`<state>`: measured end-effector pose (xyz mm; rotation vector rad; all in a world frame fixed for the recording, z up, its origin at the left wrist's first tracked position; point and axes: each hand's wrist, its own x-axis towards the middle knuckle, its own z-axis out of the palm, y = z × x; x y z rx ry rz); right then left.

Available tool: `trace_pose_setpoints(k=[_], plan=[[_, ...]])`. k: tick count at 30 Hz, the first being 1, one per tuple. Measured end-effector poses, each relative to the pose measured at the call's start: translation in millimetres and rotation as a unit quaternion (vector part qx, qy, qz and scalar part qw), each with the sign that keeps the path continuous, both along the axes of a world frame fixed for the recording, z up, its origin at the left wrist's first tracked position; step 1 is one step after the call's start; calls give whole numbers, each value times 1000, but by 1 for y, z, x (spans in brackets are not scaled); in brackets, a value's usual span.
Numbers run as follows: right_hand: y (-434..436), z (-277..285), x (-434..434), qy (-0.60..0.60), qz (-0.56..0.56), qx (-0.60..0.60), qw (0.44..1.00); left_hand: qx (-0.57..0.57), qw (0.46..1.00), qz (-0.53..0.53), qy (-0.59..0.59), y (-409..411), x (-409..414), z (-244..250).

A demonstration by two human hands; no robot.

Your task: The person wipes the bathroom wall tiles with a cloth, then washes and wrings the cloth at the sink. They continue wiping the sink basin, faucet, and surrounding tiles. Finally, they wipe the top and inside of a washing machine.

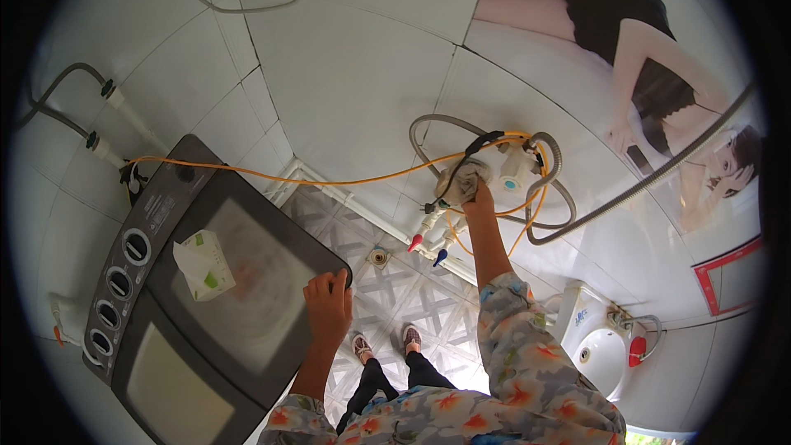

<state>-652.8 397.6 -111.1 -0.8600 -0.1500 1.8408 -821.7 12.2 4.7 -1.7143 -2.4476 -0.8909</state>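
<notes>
My right hand (478, 201) reaches to the wall and is closed on a crumpled greyish cloth (463, 180), beside a white wall-mounted water fitting (516, 171). A black plug (428, 207) on a dark cord hangs at the cloth's left. An orange cable (346, 183) runs from there across to the washing machine, and a grey flexible hose (642, 185) loops around the fitting. My left hand (329, 306) rests with curled fingers at the rim of the twin-tub washing machine's lid (272, 213); whether it grips the edge is unclear.
A tissue pack (205, 264) lies on the washing machine lid. Below the cloth are pipes with a red valve handle (415, 243) and a blue one (440, 258). A floor drain (378, 256) lies ahead of my feet. At the right stands a white washbasin (598, 355).
</notes>
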Motion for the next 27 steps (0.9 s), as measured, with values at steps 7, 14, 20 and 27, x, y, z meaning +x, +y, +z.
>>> trace_pose_setpoints(k=[7, 14, 20, 27], plan=[[-44, 77, -14, 80, 25, 140, 987, -7, 1000, 17, 8, -15, -9, -5], [7, 14, 30, 61, -40, 79, 994, 23, 999, -23, 17, 7, 4, -8], [18, -12, -3, 14, 13, -55, 998, 22, 999, -29, 8, 7, 6, -4], [7, 87, -32, 119, 135, 75, 981, 18, 1000, -5, 22, 2, 5, -7]])
